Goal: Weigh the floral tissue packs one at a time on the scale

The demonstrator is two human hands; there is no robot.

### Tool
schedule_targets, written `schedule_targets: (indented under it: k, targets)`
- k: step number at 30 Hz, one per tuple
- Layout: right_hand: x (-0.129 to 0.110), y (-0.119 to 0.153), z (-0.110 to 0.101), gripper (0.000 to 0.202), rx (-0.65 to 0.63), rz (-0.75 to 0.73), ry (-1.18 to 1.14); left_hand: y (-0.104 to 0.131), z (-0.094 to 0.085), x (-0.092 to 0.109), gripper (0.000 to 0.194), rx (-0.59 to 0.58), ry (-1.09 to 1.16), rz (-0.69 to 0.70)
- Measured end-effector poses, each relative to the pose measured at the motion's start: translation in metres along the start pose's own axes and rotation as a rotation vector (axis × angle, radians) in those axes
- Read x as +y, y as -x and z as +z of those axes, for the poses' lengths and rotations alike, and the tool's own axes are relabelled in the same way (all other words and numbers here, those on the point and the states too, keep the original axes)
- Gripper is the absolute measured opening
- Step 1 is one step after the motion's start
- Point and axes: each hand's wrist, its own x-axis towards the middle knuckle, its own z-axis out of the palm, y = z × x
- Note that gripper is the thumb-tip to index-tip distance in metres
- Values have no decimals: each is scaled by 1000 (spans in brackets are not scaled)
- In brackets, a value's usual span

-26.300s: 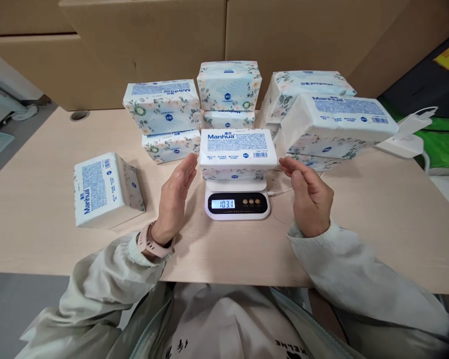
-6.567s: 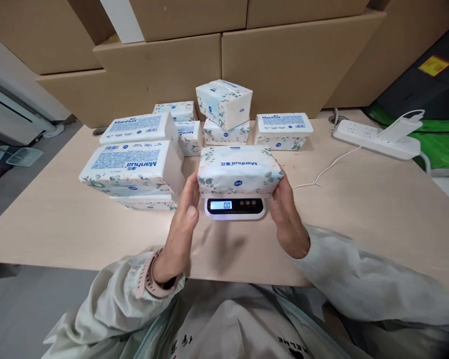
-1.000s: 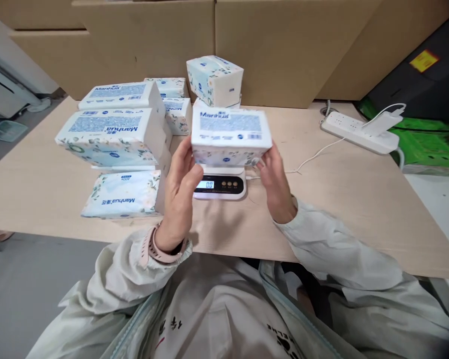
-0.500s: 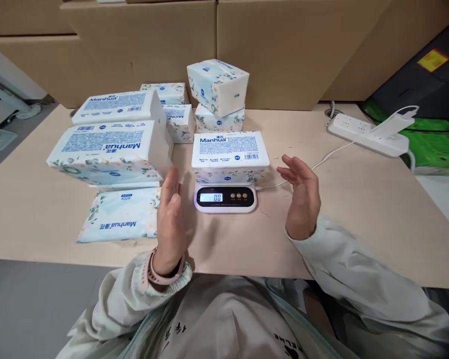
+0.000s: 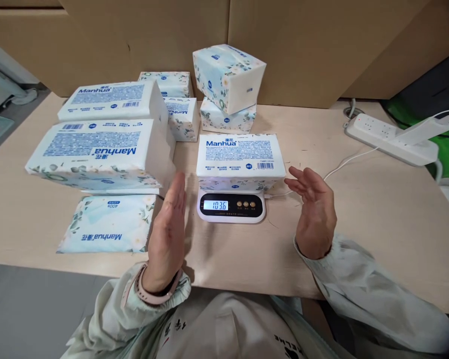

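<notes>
A Manhua tissue pack rests on a white digital scale, whose lit display shows digits that look like 103.6. My left hand is to the left of the scale, fingers stretched out and palm turned inward, touching nothing I can make out. On the other side, my right hand hovers beside the pack with its fingers spread and slightly bent, apart from it. Near my left hand lies a flatter tissue pack, partly covered by that hand. Larger tissue packs stand behind it on the left.
Two stacked tissue packs lean at the back before cardboard boxes. More packs stand beside them. A white power strip with a plugged-in charger lies at the right; a white cable runs from there to the scale.
The scale's display has gone from 0.0 to about 103.6. The view has shifted slightly closer and down. Both hands remain apart on either side of the pack.
</notes>
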Motion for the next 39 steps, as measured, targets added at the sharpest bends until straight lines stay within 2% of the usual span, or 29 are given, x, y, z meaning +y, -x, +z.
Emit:
schedule_targets:
  k: [16,31,39]
  targets:
    - [4,0,-3,52,-125,-17,-21,1,2,0,48,-36,32,-10]
    - [2,-1,-4,50,-146,-26,12,0,4,0,48,-41,36,6]
    - [5,-2,-5,50,-155,-41,9,-1,4,-1,55,-39,9,25]
